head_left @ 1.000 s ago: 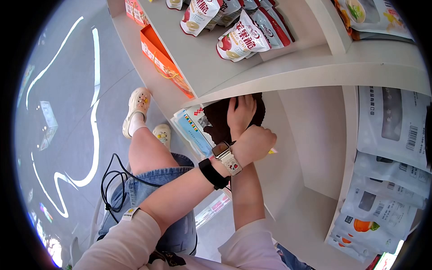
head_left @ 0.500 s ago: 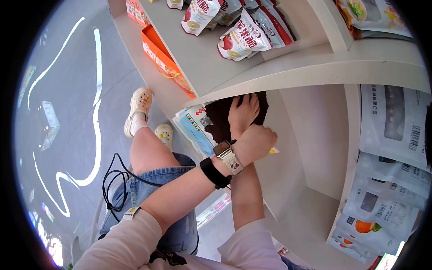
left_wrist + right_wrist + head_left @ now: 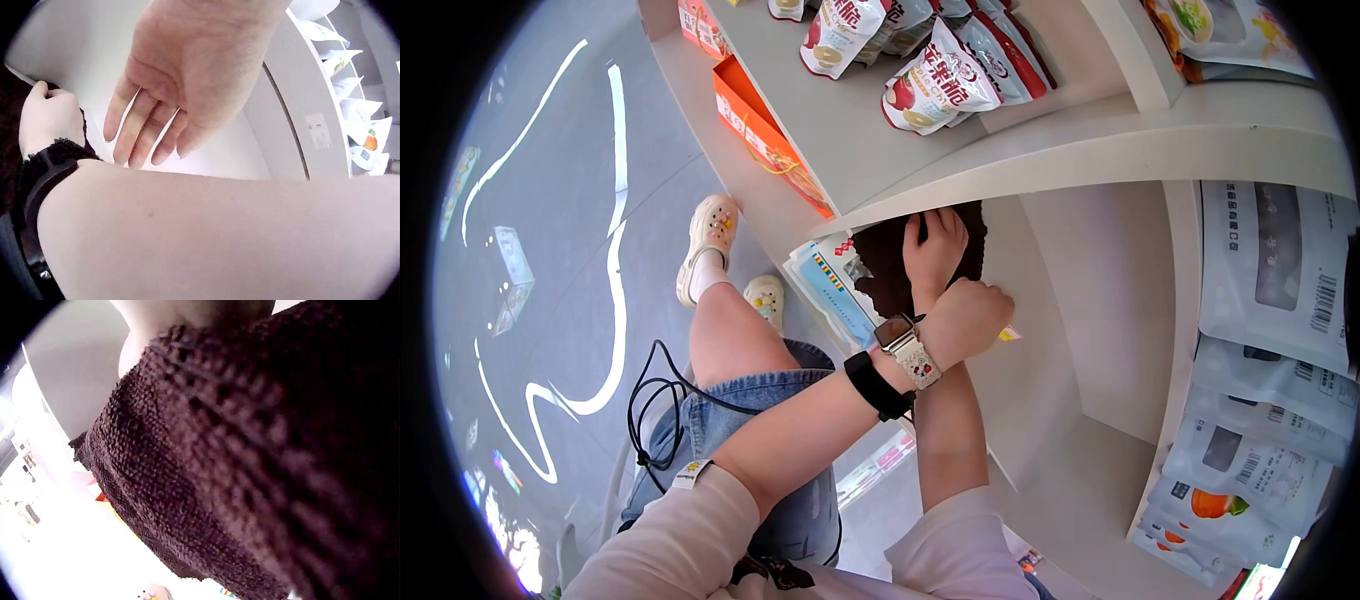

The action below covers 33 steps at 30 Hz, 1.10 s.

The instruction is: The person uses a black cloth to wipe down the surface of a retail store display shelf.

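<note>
My right hand grips a dark brown terry cloth inside a pale shelf compartment, fingers bent over the fabric. In the right wrist view the cloth fills most of the picture in loose folds. My left hand, below a watch and a black strap, crosses over the right forearm. Its palm and loosely hanging fingers show in the left wrist view, with nothing held in that left hand. A blue-and-white package lies at the cloth's left side, partly covered.
Overhead runs the curved shelf edge, with apple chip pouches above it. An orange carton bag stands to the left. Grey-white pouches line the right compartment behind a divider. A black cable hangs by the lap.
My right hand and the cloth moved slightly right, then back left. The left hand stays crossed over the right forearm.
</note>
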Available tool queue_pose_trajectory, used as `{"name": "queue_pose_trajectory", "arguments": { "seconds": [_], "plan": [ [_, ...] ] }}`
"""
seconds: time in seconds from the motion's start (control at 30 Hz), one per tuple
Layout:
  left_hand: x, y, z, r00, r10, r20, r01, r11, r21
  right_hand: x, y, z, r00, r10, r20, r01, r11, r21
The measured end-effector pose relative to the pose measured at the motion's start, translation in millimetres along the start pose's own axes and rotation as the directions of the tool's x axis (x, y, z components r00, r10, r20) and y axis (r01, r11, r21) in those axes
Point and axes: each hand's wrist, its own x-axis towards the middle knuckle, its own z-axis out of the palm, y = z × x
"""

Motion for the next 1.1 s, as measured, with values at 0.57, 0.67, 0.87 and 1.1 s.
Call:
{"name": "queue_pose_trajectory", "arguments": {
  "seconds": [0.57, 0.67, 0.87, 1.1],
  "plan": [
    [-0.5, 1.5, -2.2, 0.998, -0.021, 0.059, 0.023, 0.999, -0.046, 4.0, -5.8, 3.1, 0.974, 0.206, 0.089, -0.195, 0.974, -0.118],
    [0.4, 4.3, -5.6, 0.995, -0.041, 0.095, 0.044, 0.999, -0.031, 3.6, 2.2, -0.3, 0.960, 0.049, 0.275, -0.040, 0.998, -0.039],
    [-0.8, 2.6, 2.3, 0.995, -0.033, 0.090, 0.035, 0.999, -0.022, 3.6, -8.4, 5.0, 0.923, 0.385, 0.015, -0.378, 0.913, -0.151],
    [-0.6, 4.8, 0.2, 0.994, -0.039, 0.098, 0.042, 0.999, -0.027, 4.8, -9.3, -0.6, 0.978, 0.130, 0.164, -0.094, 0.972, -0.215]
  ]
}}
